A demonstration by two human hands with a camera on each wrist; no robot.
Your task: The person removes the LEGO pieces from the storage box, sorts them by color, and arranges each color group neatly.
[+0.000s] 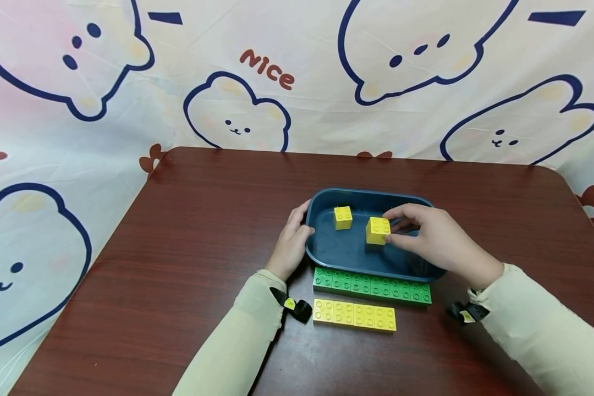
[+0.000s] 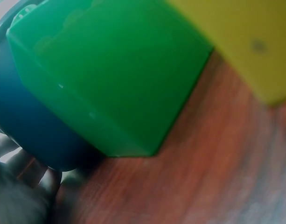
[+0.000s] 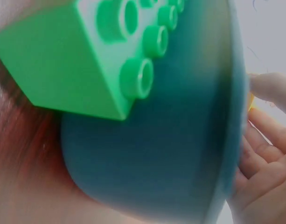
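In the head view my right hand (image 1: 428, 234) pinches a yellow toy building brick (image 1: 378, 231) between thumb and fingertips, over the dark blue tray (image 1: 322, 250). A smaller-looking yellow brick (image 1: 343, 218) lies inside the tray, towards its left end. At the tray's left end, my left hand (image 1: 291, 239) holds the wall, thumb by the rim and fingers along the outside. From the right wrist, the tray's side (image 3: 156, 149) hides most of the pinched brick, and the right hand (image 3: 268, 154) shows beyond the rim.
A long row of green bricks (image 1: 371, 286) lies along the tray's near side. Closer to me is a shorter row of yellow bricks (image 1: 355, 315), parallel to it. All stand on a dark brown wooden table (image 1: 203, 247), with a printed cloth (image 1: 307, 121) hanging behind.
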